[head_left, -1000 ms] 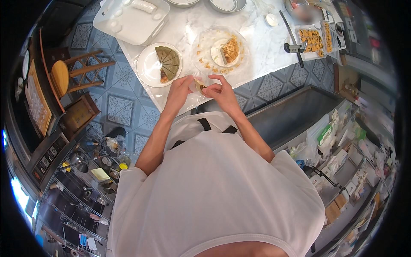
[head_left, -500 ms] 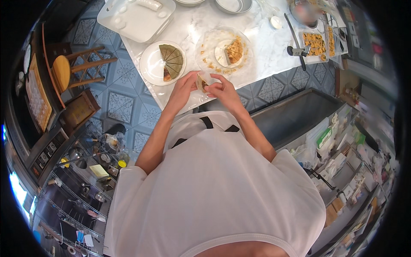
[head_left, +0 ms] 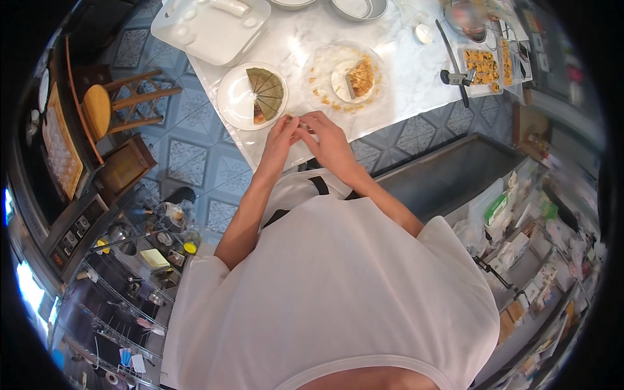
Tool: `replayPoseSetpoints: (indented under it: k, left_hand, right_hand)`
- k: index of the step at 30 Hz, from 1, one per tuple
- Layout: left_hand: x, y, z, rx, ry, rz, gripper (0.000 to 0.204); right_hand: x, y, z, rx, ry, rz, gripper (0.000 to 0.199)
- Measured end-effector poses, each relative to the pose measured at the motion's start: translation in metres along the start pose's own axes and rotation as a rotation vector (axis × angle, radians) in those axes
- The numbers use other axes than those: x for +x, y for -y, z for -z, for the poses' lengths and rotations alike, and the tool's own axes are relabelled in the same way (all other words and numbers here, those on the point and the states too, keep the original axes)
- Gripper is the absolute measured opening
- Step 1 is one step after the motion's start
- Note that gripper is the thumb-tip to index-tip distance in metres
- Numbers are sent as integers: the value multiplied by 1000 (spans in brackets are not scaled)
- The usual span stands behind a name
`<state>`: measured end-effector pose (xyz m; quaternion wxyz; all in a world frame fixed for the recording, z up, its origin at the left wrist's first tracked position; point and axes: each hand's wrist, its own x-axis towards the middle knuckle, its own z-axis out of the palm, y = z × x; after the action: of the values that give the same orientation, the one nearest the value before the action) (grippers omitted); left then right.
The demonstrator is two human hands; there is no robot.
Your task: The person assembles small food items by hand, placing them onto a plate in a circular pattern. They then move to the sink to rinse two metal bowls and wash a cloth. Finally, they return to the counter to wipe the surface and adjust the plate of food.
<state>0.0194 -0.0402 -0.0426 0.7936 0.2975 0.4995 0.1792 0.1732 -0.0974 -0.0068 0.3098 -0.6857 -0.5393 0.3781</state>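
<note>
At the table's near edge my left hand (head_left: pixel 279 138) and my right hand (head_left: pixel 325 140) meet, fingers closed around a cake slice mostly hidden by them. Half a second ago it showed as a brown-green wedge with a pale, thin wrapper. Just beyond my left hand stands a white plate (head_left: pixel 231 97) bearing a green cake (head_left: pixel 268 94) cut into several wedges, part of the round gone. Farther right, a cake with orange-brown crumbs (head_left: pixel 361 78) sits on a round pale board (head_left: pixel 338 83), with crumbs scattered about on a clear round sheet (head_left: pixel 314 84).
A white tray (head_left: pixel 214 49) lies at the table's far left, and round metal pans (head_left: pixel 361 8) stand at the back. To the right are a long dark knife (head_left: pixel 446 42), a small camera-like device (head_left: pixel 457 78) and rows of orange-brown pieces (head_left: pixel 481 65). A wooden stool (head_left: pixel 97 112) stands left.
My hands have come together and shifted slightly left, the right one turning over the slice and covering it. The view has also moved a little.
</note>
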Motion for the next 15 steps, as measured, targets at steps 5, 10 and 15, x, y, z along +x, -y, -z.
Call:
replayPoseSetpoints:
  k: [5, 10, 15]
  left_hand:
    - [-14, -28, 23, -28, -130, -40, 40]
    - [25, -24, 99, 847, -452, -309, 29]
    - [39, -30, 93, 1249, -534, -408, 30]
  right_hand:
    - [6, 28, -9, -97, 52, 175, 30]
    - [-2, 11, -3, -41, 48, 55, 30]
    - [-17, -4, 17, -10, 85, -102, 28]
